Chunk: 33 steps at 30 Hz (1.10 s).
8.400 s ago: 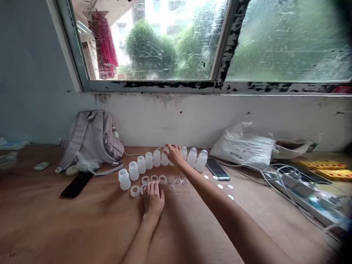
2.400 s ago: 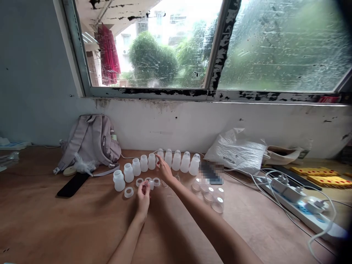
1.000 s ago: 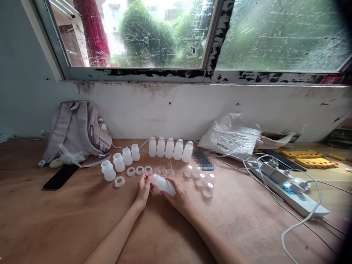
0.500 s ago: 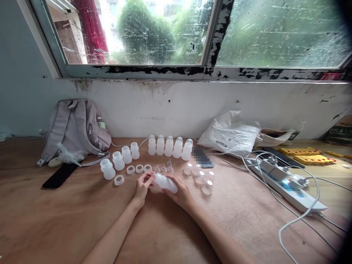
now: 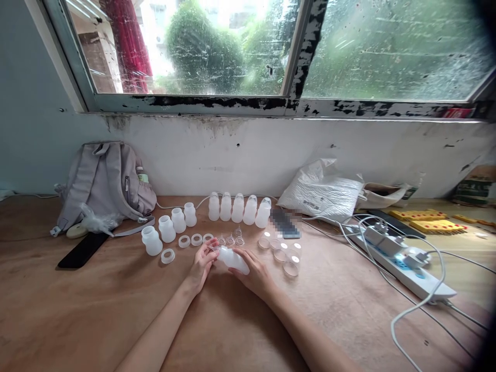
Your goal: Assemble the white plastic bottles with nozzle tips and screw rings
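A milky white baby bottle [image 5: 234,261] lies tilted between my hands, its neck end to the left. My right hand [image 5: 253,271] is wrapped around the bottle's body. At the neck end, my left hand [image 5: 202,262] has its fingers curled around a small clear part that looks like a teat; the fingers partly hide it. Just beyond my hands are several clear teats [image 5: 230,241] and white collar rings [image 5: 196,239]. One more ring [image 5: 168,256] lies further left. Several open bottles [image 5: 166,229] stand at the left. Clear caps [image 5: 290,268] lie to the right.
Several capped bottles [image 5: 237,208] stand in a row near the wall. A backpack [image 5: 108,178] and black phone [image 5: 83,250] are at the left. At the right are a silver bag [image 5: 320,191], another phone [image 5: 290,231] and a power strip [image 5: 403,266] with loose cables.
The fingers of my left hand have shifted and loosened a little at the bottle's neck end. My right hand keeps its hold. The view has tilted slightly.
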Each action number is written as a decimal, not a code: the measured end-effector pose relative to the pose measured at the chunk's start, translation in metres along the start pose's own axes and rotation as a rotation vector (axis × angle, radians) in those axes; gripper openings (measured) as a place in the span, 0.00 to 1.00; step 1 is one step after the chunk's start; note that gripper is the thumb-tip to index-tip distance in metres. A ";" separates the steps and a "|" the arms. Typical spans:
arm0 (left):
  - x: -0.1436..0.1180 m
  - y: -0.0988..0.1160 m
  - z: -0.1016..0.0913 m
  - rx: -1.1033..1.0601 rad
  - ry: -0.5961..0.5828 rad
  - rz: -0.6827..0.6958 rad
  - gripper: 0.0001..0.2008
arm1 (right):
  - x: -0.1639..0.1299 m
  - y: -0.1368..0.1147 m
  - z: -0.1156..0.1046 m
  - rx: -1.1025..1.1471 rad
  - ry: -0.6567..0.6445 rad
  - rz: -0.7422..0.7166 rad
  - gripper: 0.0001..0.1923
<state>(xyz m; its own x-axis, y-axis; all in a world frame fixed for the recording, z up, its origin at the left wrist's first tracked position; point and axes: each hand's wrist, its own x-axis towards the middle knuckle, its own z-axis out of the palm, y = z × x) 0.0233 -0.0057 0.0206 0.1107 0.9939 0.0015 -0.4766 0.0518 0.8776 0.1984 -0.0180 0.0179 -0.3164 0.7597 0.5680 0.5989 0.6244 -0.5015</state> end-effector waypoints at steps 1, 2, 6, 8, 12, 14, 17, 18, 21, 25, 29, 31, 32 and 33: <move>0.000 -0.001 0.000 0.024 0.004 -0.017 0.21 | 0.000 -0.002 -0.001 0.034 0.005 0.013 0.20; -0.001 -0.001 0.000 0.046 -0.001 -0.031 0.22 | 0.000 -0.004 -0.002 0.087 0.005 0.045 0.20; -0.005 0.008 0.002 0.008 -0.148 -0.054 0.27 | 0.001 -0.013 -0.006 0.578 -0.119 0.456 0.19; -0.008 0.014 0.004 -0.041 -0.228 -0.062 0.29 | 0.003 -0.017 -0.009 0.898 -0.249 0.699 0.22; -0.012 0.019 0.007 -0.115 -0.231 -0.035 0.26 | 0.006 -0.023 -0.014 1.119 -0.336 0.780 0.22; -0.012 0.014 0.007 -0.137 -0.188 -0.052 0.24 | 0.004 -0.025 -0.010 0.955 -0.274 0.664 0.22; -0.010 0.004 0.008 -0.115 -0.134 -0.131 0.23 | -0.004 -0.027 0.002 0.522 -0.114 0.392 0.26; -0.011 0.001 0.009 -0.093 -0.104 -0.146 0.23 | -0.007 -0.027 0.006 0.397 -0.078 0.306 0.26; -0.013 -0.007 0.013 -0.042 0.028 -0.134 0.18 | -0.013 -0.032 0.014 0.254 -0.070 0.199 0.22; -0.016 -0.007 0.016 -0.081 0.117 -0.089 0.12 | -0.010 -0.040 0.014 0.480 -0.204 0.389 0.19; -0.018 -0.001 0.020 -0.076 0.125 -0.066 0.11 | -0.008 -0.042 0.015 0.628 -0.263 0.493 0.18; -0.019 0.001 0.023 -0.076 0.142 -0.041 0.15 | -0.010 -0.041 0.017 0.543 -0.199 0.413 0.18; -0.020 0.002 0.024 -0.080 0.153 -0.024 0.17 | -0.011 -0.041 0.019 0.471 -0.153 0.356 0.18; -0.020 0.003 0.025 -0.083 0.157 -0.010 0.19 | -0.013 -0.041 0.020 0.397 -0.108 0.299 0.19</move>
<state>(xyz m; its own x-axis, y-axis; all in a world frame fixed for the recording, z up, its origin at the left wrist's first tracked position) 0.0415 -0.0281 0.0349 -0.0187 0.9959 -0.0880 -0.5476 0.0634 0.8343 0.1633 -0.0502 0.0185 -0.2610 0.9172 0.3009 0.3555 0.3812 -0.8534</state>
